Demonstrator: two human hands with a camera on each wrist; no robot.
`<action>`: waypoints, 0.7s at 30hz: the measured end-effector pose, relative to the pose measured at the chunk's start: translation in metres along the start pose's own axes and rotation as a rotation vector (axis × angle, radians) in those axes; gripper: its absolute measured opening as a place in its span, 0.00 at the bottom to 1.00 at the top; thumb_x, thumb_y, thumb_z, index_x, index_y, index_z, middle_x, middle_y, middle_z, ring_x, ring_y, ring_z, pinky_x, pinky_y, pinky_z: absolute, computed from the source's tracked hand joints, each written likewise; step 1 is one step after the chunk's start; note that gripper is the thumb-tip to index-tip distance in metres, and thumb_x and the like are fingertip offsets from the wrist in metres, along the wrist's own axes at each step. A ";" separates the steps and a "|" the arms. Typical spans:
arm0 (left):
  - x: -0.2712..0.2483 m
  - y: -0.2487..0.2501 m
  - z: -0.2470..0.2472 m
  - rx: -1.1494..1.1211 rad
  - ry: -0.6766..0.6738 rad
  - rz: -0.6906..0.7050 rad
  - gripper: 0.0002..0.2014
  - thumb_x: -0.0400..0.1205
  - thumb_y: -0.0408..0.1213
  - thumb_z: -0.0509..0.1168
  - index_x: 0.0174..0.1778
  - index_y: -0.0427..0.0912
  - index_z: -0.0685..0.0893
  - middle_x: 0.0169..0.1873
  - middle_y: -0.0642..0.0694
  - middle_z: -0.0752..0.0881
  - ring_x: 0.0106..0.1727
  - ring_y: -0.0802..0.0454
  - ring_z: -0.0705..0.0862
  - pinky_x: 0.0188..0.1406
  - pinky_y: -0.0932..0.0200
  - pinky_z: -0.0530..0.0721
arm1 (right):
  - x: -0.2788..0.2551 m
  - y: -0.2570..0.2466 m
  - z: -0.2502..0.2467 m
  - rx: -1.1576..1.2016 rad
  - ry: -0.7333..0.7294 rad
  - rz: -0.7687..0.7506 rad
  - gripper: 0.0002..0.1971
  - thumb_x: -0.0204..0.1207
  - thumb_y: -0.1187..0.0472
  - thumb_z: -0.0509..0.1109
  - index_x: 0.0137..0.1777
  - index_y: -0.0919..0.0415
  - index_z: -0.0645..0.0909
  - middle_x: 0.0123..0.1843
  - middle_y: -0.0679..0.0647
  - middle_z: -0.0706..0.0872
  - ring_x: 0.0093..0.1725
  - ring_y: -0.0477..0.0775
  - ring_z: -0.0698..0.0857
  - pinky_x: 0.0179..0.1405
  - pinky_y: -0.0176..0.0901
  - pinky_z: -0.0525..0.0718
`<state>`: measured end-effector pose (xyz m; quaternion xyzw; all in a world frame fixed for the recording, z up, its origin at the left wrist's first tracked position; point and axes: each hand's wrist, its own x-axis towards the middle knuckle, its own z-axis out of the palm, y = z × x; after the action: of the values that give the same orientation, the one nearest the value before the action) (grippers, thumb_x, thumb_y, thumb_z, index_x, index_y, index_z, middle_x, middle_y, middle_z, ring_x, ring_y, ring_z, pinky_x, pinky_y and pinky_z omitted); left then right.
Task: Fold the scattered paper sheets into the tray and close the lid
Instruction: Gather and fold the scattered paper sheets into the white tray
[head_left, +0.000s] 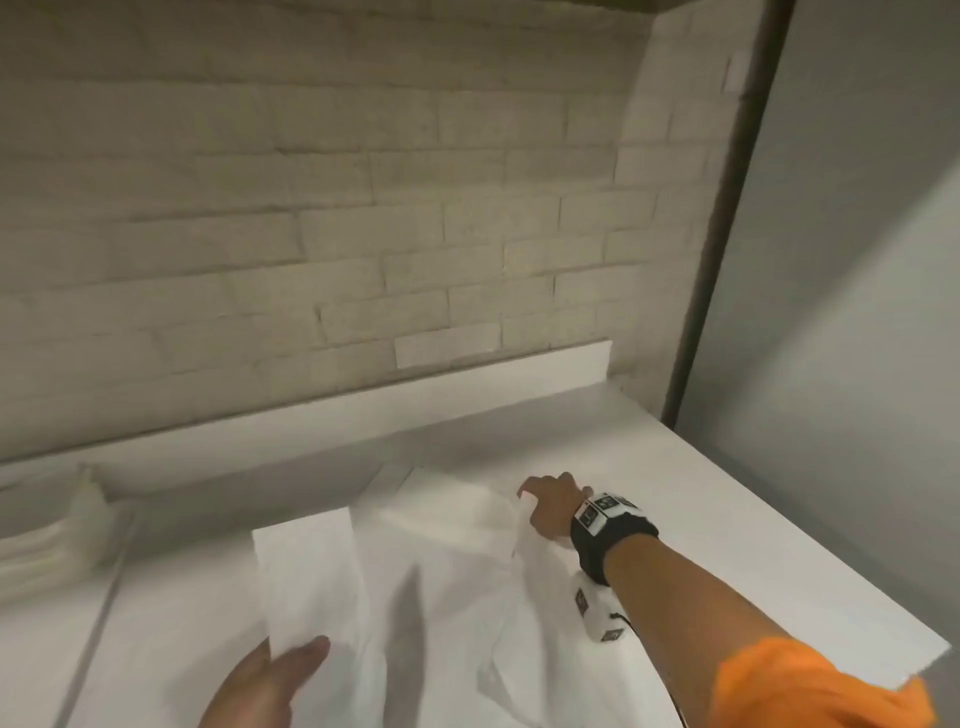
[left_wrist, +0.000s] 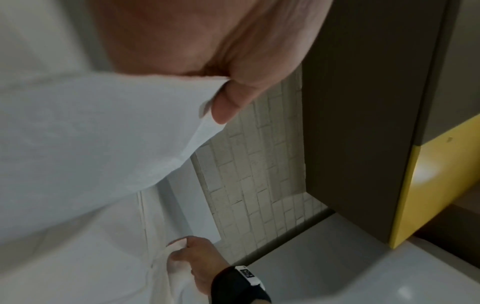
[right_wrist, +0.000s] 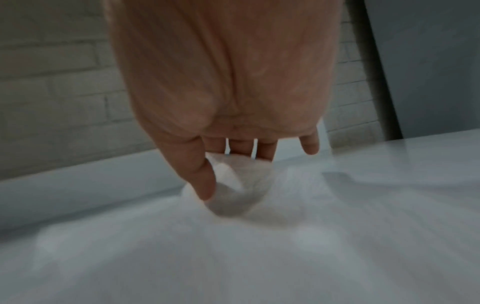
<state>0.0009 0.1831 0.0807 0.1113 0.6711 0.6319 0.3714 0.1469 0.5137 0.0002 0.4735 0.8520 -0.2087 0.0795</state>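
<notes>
left hand (head_left: 270, 680) cut off below; tray (head_left: 78, 525), perhaps, blurred at left edge.

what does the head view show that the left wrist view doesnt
Only the head view shows the stack of sheets at the far left and the orange sleeve.

Only the left wrist view shows the yellow panel and the left thumb pinching the paper's edge close up.

Both show the left hand holding a paper sheet, the right hand gripping another sheet, the brick wall and the white counter.
</notes>
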 end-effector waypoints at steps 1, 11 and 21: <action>0.001 0.000 -0.004 -0.013 -0.093 0.026 0.08 0.79 0.19 0.66 0.43 0.37 0.83 0.31 0.49 0.88 0.48 0.44 0.81 0.62 0.50 0.71 | -0.002 -0.008 -0.005 -0.046 0.017 -0.024 0.25 0.73 0.57 0.57 0.69 0.37 0.75 0.75 0.50 0.75 0.75 0.60 0.70 0.72 0.63 0.66; 0.002 0.029 -0.026 -0.130 -0.121 0.132 0.15 0.83 0.22 0.56 0.56 0.36 0.86 0.46 0.34 0.92 0.46 0.35 0.88 0.51 0.44 0.81 | -0.153 -0.174 -0.143 -0.031 -0.196 -0.719 0.17 0.72 0.61 0.73 0.31 0.34 0.83 0.61 0.42 0.85 0.61 0.45 0.83 0.67 0.45 0.77; -0.013 0.046 -0.085 -0.070 -0.258 0.090 0.14 0.77 0.25 0.63 0.55 0.27 0.88 0.53 0.25 0.88 0.52 0.27 0.88 0.60 0.37 0.81 | -0.171 -0.304 -0.080 0.053 -0.034 -0.899 0.10 0.75 0.58 0.70 0.47 0.63 0.88 0.47 0.56 0.89 0.45 0.49 0.86 0.46 0.42 0.83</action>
<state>-0.0593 0.1181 0.1220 0.2087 0.5897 0.6513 0.4297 -0.0110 0.2748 0.2145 0.0544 0.9660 -0.2523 -0.0172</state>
